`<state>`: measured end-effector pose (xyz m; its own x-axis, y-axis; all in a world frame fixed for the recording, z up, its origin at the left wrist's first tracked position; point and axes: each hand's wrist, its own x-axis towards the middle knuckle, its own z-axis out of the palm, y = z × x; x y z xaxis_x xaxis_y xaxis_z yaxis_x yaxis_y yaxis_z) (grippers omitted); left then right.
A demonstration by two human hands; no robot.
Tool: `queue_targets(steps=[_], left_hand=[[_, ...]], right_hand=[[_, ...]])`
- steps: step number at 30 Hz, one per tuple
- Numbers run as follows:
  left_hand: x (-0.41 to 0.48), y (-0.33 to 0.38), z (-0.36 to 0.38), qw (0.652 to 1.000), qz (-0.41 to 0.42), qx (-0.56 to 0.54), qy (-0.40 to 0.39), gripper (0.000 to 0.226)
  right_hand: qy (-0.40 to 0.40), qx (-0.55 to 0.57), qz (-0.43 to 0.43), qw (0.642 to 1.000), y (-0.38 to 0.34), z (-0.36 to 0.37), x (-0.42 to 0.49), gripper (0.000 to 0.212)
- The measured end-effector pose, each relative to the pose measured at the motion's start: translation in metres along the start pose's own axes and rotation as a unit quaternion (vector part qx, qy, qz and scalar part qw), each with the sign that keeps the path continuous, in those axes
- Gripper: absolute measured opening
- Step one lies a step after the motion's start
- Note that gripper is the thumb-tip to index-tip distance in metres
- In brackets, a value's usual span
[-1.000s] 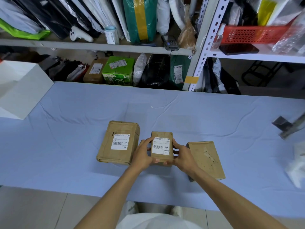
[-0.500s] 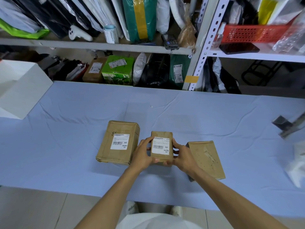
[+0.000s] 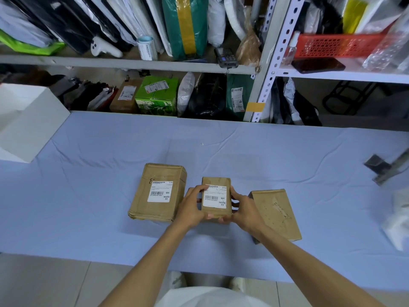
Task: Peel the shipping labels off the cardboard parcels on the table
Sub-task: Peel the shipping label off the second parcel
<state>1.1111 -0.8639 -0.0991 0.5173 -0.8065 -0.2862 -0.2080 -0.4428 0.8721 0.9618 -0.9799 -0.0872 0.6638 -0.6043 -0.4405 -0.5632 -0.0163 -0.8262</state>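
The left hand (image 3: 190,207) and the right hand (image 3: 245,210) clamp the small parcel (image 3: 215,212) from either side, just below the middle of the frame. Both thumbs lie along its near edge. The left fingers curl over onto the upper left corner of its white label (image 3: 214,196), and the right fingers curl against its right side. The label carries a barcode and reads "2/42", "MX" and "MXRC 03", upright to the wearer; its finer print is too small to read. The parcel is brown cardboard, creased and taped, with its long axis running from the bottom of the frame toward the top. Whether it is lifted clear of the table (image 3: 88,207) I cannot tell. Just left of it lies a large parcel (image 3: 141,196), long axis the same way, whose second label (image 3: 160,191) reads "1/42", "MX" and "MXRC 03". To the right lies a third parcel (image 3: 275,213), turned slightly clockwise, its top bare brown with scuffed marks. A pale blue cloth covers the table. A white box (image 3: 26,120) sits at the left edge, and shelves (image 3: 132,63) packed with bags and cartons fill the top.
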Motion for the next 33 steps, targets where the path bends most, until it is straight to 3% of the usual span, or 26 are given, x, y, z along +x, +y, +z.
queue_targets(steps=[15, 33], left_hand=[[0.003, -0.004, 0.013, 0.992, 0.035, -0.048, 0.114, 0.061], [0.004, -0.003, 0.011, 0.994, 0.07, 0.006, 0.084, 0.063]], right_hand=[[-0.001, 0.022, 0.002, 1.0, 0.001, 0.0, 0.0, 0.108], [-0.005, 0.015, 0.008, 1.0, -0.001, 0.0, 0.0, 0.108]])
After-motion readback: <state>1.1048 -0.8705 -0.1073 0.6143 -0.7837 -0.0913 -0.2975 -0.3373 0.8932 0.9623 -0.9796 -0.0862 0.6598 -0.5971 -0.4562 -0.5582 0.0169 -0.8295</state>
